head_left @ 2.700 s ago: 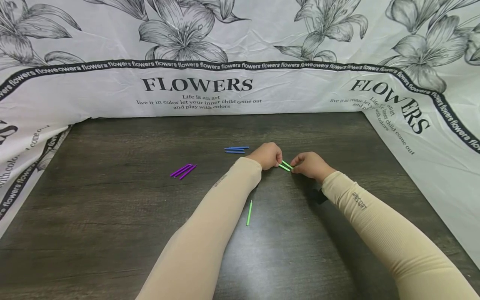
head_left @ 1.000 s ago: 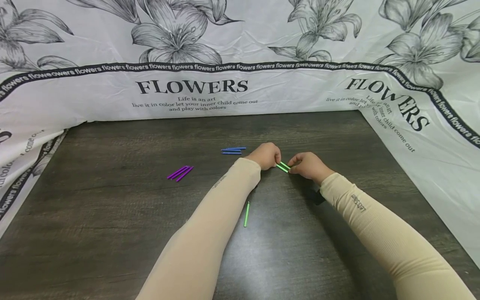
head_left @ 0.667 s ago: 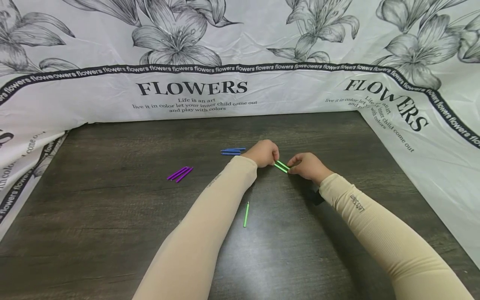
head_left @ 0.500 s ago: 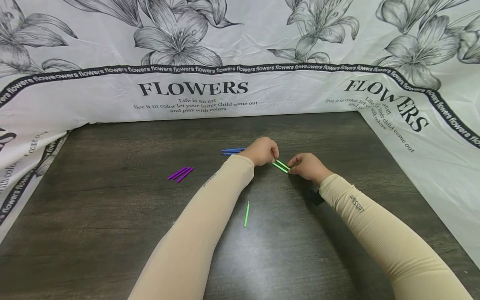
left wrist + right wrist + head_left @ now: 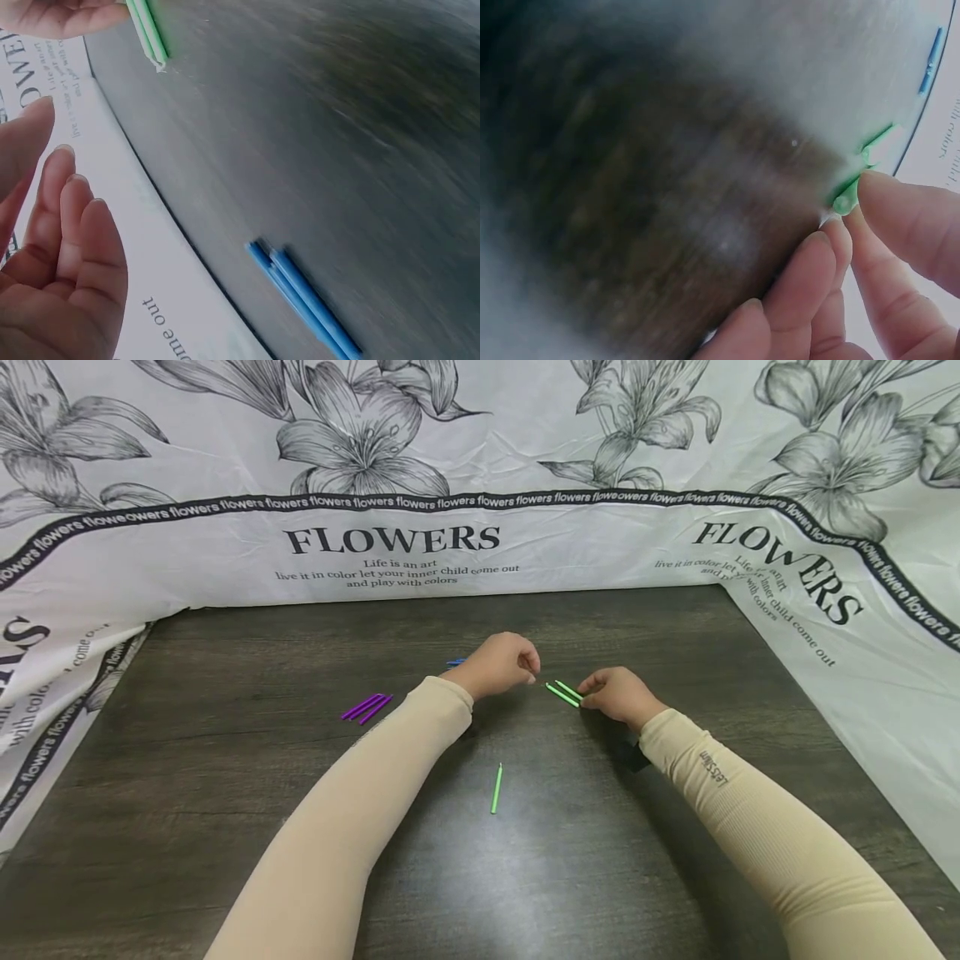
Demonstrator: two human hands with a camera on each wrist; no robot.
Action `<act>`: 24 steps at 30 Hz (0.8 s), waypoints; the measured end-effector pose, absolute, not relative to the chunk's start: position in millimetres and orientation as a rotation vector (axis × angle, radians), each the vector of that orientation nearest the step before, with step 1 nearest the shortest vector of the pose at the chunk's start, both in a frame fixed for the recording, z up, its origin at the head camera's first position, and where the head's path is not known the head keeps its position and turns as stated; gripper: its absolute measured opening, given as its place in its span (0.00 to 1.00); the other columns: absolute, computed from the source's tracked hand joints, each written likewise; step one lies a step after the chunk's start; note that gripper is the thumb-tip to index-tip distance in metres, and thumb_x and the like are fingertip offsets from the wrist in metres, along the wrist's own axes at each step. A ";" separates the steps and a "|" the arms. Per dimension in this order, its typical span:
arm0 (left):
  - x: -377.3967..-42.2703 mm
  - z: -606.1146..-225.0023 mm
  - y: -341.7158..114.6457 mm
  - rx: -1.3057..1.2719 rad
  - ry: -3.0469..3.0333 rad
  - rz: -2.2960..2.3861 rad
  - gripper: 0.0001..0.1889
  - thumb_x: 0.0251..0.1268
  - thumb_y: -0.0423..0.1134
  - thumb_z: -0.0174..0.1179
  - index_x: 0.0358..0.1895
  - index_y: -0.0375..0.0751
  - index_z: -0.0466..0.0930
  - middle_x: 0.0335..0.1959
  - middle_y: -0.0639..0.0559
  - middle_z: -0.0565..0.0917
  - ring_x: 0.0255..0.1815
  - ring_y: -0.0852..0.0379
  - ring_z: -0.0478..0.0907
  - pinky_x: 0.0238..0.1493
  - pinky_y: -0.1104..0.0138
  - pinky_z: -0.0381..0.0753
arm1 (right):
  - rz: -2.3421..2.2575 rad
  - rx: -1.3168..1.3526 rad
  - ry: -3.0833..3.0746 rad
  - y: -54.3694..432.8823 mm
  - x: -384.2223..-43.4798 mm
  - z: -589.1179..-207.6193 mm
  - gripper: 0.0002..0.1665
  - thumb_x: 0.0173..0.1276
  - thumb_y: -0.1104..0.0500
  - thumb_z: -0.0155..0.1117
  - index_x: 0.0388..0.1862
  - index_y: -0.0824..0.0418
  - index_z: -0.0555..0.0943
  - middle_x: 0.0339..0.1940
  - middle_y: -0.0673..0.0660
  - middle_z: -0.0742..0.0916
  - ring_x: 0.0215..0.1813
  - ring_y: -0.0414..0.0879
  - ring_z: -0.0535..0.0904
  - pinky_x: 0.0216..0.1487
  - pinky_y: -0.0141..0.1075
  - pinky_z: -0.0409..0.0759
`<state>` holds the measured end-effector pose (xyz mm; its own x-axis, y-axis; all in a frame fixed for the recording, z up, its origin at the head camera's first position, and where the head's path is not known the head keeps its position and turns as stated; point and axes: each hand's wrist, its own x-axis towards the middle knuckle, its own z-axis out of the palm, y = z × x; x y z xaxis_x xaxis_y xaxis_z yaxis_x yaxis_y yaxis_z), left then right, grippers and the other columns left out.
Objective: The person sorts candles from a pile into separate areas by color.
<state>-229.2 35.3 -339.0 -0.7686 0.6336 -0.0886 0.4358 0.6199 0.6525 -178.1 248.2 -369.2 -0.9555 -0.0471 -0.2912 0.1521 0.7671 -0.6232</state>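
Observation:
In the head view, my right hand (image 5: pixel 618 695) is at the near ends of two thin green candles (image 5: pixel 562 695) that lie side by side at a slant. The right wrist view shows the thumb and a finger pinching a green candle (image 5: pixel 846 196) at its end. My left hand (image 5: pixel 495 664) hovers left of that pair with fingers loosely bent and nothing between them. Under the left wrist, blue candles (image 5: pixel 455 662) are mostly hidden, though the left wrist view shows the blue candles (image 5: pixel 304 300) lying together. A single green candle (image 5: pixel 497 788) lies nearer the front.
Several purple candles (image 5: pixel 376 710) lie on the left of the dark wooden table (image 5: pixel 225 827). A white floral cloth (image 5: pixel 600 556) borders the table at the back and along both sides.
My left hand has let go of the far ends of the green pair and moved left, now covering most of the blue candles. The right hand has stayed at the pair.

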 end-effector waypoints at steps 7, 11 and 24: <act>-220.5 -338.1 10.9 0.821 2.554 0.941 0.07 0.63 0.33 0.64 0.43 0.38 0.82 0.43 0.48 0.82 0.46 0.53 0.78 0.49 0.62 0.76 | -0.969 0.055 2.681 247.3 -178.5 -368.8 0.16 0.66 0.66 0.61 0.51 0.71 0.80 0.49 0.67 0.82 0.45 0.55 0.78 0.44 0.45 0.76; -212.5 -337.3 0.2 0.813 2.544 0.939 0.08 0.62 0.33 0.64 0.43 0.37 0.82 0.43 0.48 0.82 0.46 0.53 0.77 0.49 0.62 0.76 | -0.963 0.048 2.693 247.8 -178.4 -366.9 0.15 0.65 0.66 0.61 0.50 0.71 0.80 0.47 0.67 0.82 0.43 0.54 0.77 0.42 0.44 0.75; -180.9 -339.3 -23.3 0.779 2.496 1.020 0.08 0.61 0.31 0.65 0.43 0.35 0.82 0.39 0.50 0.82 0.41 0.56 0.77 0.44 0.65 0.76 | -0.882 0.052 2.734 241.8 -179.3 -365.5 0.13 0.64 0.66 0.62 0.46 0.72 0.80 0.42 0.65 0.83 0.40 0.53 0.77 0.39 0.42 0.74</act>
<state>-180.9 -23.3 -339.3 -0.7943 0.5998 -0.0963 0.3607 0.5932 0.7197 -179.3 241.8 -365.5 -0.9636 -0.0475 -0.2630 0.1152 0.8141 -0.5692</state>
